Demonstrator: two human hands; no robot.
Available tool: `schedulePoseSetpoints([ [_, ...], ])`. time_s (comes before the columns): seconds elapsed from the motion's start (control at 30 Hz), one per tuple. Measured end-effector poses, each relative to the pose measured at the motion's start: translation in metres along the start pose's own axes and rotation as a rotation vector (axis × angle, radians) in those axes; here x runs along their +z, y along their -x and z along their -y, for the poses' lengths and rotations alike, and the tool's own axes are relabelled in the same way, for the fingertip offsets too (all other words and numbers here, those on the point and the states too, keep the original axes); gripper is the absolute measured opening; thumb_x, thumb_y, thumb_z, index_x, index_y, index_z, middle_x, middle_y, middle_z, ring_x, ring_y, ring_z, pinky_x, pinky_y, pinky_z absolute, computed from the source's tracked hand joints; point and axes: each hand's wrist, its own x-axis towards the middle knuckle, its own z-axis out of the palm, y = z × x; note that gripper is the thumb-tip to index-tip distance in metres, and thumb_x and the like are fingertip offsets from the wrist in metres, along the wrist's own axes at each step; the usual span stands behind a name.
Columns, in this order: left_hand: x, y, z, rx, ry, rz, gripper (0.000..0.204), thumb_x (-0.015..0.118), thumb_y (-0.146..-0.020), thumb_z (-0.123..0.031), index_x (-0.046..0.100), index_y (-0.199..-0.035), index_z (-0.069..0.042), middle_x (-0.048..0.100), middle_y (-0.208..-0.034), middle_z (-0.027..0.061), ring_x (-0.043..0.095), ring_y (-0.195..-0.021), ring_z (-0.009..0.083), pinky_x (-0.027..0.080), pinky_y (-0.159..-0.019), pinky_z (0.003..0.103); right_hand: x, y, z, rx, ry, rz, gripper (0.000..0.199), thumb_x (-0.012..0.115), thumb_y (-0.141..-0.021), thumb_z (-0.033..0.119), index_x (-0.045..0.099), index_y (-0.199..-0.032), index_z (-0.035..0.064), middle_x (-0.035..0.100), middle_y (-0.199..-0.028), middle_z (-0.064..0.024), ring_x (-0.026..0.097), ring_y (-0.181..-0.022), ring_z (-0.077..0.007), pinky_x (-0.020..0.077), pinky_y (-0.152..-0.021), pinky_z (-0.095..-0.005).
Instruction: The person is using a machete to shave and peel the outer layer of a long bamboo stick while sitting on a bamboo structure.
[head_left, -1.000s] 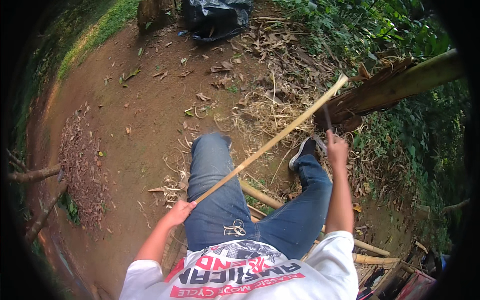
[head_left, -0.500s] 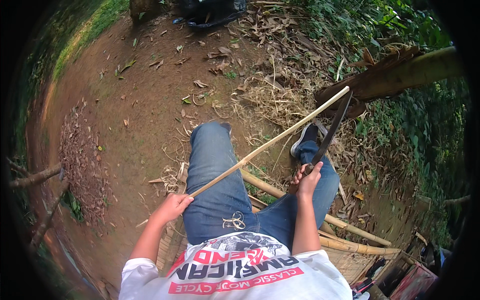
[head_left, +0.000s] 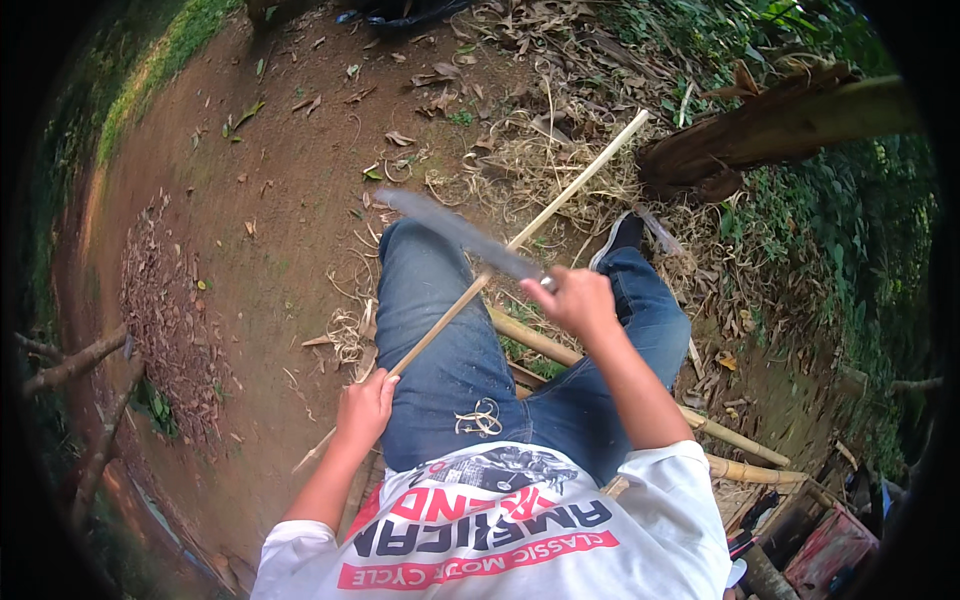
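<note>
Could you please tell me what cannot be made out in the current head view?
In the head view:
Knife: blurred, apparently by motion, so its sharpness is unclear; its grip is mostly covered by the right hand.
Stick: one stretch hidden behind the knife, another inside the left hand.
Black bag: cut off by the top edge.

A grey knife (head_left: pixel 452 228) crosses a slanting pale strip (head_left: pixel 462 303).
</note>
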Motion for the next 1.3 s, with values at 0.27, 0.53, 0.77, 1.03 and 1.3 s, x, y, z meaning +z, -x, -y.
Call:
schedulePoseSetpoints([
  [0.27,-0.003,-0.009,-0.017,-0.002,-0.098,-0.014,0.030,0.053,-0.096,-0.033,0.058,-0.085,-0.005,0.060,-0.063,0.0221,0.061,-0.063,0.0434,0.047,-0.055,0.052,-0.029,-0.035,-0.071,0.283,0.009,-0.081,0.074,0.048,-0.088,0.065,0.066,-0.069,-0.0040,0.063,-0.067,-0.0250,0.065,-0.069,-0.0416,0.0514,-0.065,-0.0488],
  [0.53,0.006,-0.001,-0.005,-0.015,-0.128,-0.068,0.029,0.055,-0.095,-0.034,0.057,-0.084,-0.007,0.059,-0.060,0.0189,0.061,-0.060,0.0413,0.047,-0.052,0.050,-0.021,-0.052,-0.029,0.071,0.016,0.105,0.073,0.047,-0.085,0.070,0.069,-0.074,0.0009,0.065,-0.069,-0.0219,0.066,-0.069,-0.0383,0.0524,-0.066,-0.0470],
  [0.77,-0.002,-0.008,-0.018,-0.021,-0.109,-0.016,0.027,0.054,-0.096,-0.029,0.057,-0.084,-0.005,0.058,-0.063,0.0221,0.059,-0.061,0.0443,0.044,-0.053,0.052,-0.049,-0.071,-0.088,0.253,0.072,-0.062,0.074,0.045,-0.088,0.066,0.068,-0.070,-0.0017,0.065,-0.070,-0.0251,0.066,-0.071,-0.0405,0.0513,-0.068,-0.0491],
  [1.03,0.002,-0.004,-0.006,-0.040,-0.128,-0.017,0.031,0.055,-0.095,-0.034,0.055,-0.081,-0.006,0.058,-0.061,0.0198,0.060,-0.060,0.0429,0.045,-0.052,0.051,-0.033,-0.079,-0.062,-0.022,0.155,0.110,0.077,0.043,-0.082,0.078,0.073,-0.080,0.0067,0.065,-0.069,-0.0176,0.067,-0.068,-0.0322,0.0543,-0.067,-0.0453],
  [1.3,0.007,-0.008,0.004,0.006,-0.061,-0.052,0.028,0.057,-0.094,-0.031,0.056,-0.081,-0.007,0.056,-0.059,0.0212,0.059,-0.059,0.0434,0.044,-0.051,0.052,-0.085,-0.088,-0.132,0.434,-0.186,-0.126,0.071,0.047,-0.089,0.065,0.070,-0.071,0.0009,0.066,-0.068,-0.0225,0.067,-0.071,-0.0363,0.0500,-0.067,-0.0465],
])
